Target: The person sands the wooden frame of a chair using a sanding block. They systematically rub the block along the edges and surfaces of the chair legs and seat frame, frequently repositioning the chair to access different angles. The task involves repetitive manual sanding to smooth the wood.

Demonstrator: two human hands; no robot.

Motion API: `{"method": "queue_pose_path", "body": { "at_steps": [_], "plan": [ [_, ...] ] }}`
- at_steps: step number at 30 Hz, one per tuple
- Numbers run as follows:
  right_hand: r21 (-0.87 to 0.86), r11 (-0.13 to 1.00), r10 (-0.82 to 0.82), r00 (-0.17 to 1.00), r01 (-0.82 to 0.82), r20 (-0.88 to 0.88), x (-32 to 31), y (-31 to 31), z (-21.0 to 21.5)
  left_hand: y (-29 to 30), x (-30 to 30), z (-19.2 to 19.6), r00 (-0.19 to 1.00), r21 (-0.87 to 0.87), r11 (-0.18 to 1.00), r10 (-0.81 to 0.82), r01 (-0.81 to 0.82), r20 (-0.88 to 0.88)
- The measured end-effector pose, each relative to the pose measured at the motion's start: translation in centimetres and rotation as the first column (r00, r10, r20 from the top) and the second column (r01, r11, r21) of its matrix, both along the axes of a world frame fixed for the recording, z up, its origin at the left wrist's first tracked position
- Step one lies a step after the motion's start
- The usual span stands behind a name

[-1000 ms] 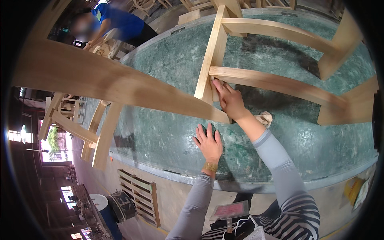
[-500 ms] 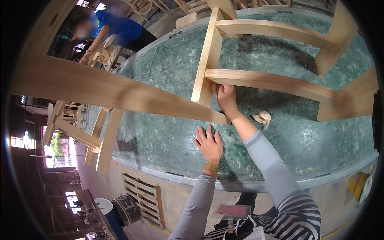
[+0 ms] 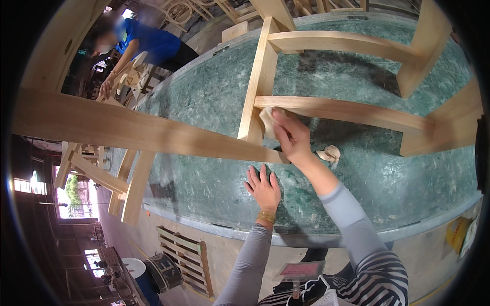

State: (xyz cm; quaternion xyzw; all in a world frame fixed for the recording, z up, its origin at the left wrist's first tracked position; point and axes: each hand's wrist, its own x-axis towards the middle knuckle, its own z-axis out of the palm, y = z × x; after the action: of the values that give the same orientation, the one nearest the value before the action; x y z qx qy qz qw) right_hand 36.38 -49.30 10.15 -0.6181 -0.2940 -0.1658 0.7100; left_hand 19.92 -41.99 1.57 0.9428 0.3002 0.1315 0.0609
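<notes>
A pale wooden chair frame [image 3: 337, 106] lies on a green worktable [image 3: 204, 196], its legs and curved rails reaching across the top. My right hand [image 3: 293, 133] is closed on a cream cloth [image 3: 267, 121], which is at the joint where the nearer curved rail meets an upright piece. My left hand [image 3: 264, 188] lies flat on the tabletop with its fingers spread, just below the tip of a long leg [image 3: 153, 127]. A second crumpled cream cloth [image 3: 329, 154] rests on the table beside my right wrist.
Across the table at the upper left, a co-worker in a blue shirt [image 3: 150, 43] bends over wooden parts. More wooden legs [image 3: 138, 186] stick out past the left edge. A slatted pallet [image 3: 184, 260], a dark drum [image 3: 163, 269] and a yellow bucket [image 3: 457, 232] stand on the floor.
My right hand has drawn back from under the nearer rail toward me, and the cloth in its fingers now shows. My left hand stays flat on the table.
</notes>
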Motion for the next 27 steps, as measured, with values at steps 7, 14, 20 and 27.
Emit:
{"method": "queue_pose_path", "body": {
  "at_steps": [7, 14, 20, 27],
  "plan": [
    [-0.255, 0.942, -0.154, 0.956, 0.218, 0.248, 1.1, 1.6, -0.9, -0.1, 0.2, 0.1, 1.0, -0.015, 1.0, -0.004, 0.004, -0.003],
    [-0.606, 0.795, -0.006, 0.999, 0.027, 0.037, 0.7, -0.5, -6.0, 0.1, -0.2, 0.2, 1.0, -0.011, 1.0, 0.007, -0.008, -0.008],
    [-0.311, 0.898, -0.32, 0.947, 0.31, 0.022, 6.2, -2.1, -7.3, 0.2, 0.0, 0.4, 1.0, -0.034, 0.999, -0.001, 0.001, -0.018],
    [-0.042, 0.852, -0.496, 0.829, 0.522, 0.257, 14.2, 1.2, 0.5, 0.3, 0.0, 0.4, 0.999, -0.017, 1.0, -0.004, 0.004, -0.037]
  ]
}}
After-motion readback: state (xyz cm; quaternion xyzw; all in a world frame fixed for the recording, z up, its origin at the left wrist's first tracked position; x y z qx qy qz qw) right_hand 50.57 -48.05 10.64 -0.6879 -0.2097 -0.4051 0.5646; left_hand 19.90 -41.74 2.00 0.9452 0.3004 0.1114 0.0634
